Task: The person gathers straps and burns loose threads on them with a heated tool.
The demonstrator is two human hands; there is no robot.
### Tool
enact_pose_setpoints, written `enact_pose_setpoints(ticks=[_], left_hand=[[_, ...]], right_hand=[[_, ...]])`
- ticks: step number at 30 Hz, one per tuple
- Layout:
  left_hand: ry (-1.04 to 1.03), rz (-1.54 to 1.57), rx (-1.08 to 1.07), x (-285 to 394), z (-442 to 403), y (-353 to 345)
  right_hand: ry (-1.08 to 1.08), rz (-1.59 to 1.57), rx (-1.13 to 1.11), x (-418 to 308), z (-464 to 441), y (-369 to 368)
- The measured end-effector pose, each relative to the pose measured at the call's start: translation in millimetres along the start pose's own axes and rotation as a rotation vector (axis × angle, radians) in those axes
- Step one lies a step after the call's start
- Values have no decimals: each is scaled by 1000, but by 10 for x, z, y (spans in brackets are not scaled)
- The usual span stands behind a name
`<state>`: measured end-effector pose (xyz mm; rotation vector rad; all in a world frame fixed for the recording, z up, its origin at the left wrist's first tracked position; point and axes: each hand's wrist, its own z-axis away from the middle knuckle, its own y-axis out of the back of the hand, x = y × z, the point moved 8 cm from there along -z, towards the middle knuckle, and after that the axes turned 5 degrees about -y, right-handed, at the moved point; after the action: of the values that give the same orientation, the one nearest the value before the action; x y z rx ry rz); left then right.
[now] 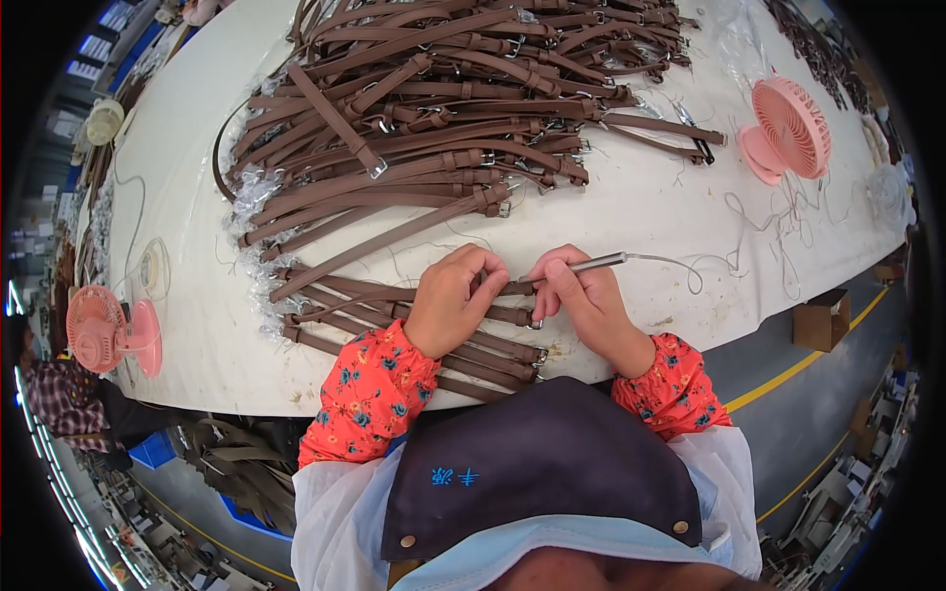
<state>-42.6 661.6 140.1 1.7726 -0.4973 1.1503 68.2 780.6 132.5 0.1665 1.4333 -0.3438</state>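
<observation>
My left hand (455, 298) is closed, thumb and fingers pinching a brown belt (379, 295) near its buckle end, just above the table. My right hand (583, 303) is closed around a slim metal pen-like tool (599, 263) with a thin cord running from its back end. The tool's front end points left toward the belt between my hands; its tip is hidden by my fingers. More brown belts (493, 357) with silver buckles lie under and in front of my hands.
A large heap of brown belts (443, 108) covers the far part of the white table (680, 227). A pink fan (790, 128) stands at right, with tangled thread and cord (788, 222) nearby. Another pink fan (97, 330) stands at left. Clear plastic wrap (258, 192) edges the heap.
</observation>
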Motion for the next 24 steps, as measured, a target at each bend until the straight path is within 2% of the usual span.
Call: enact_pose_setpoints(ticks=[8, 17, 20, 23, 24], left_hand=[[56, 9, -19, 26, -8, 10], [73, 23, 139, -21, 6, 95], [178, 62, 5, -45, 13, 63], [117, -65, -381, 87, 48, -83], [45, -108, -346, 149, 22, -35]], right_hand=[[2, 2, -3, 4, 0, 2], [36, -40, 35, -39, 17, 25], [72, -52, 57, -50, 21, 58], [113, -51, 66, -82, 22, 75], [116, -47, 70, -82, 21, 80]])
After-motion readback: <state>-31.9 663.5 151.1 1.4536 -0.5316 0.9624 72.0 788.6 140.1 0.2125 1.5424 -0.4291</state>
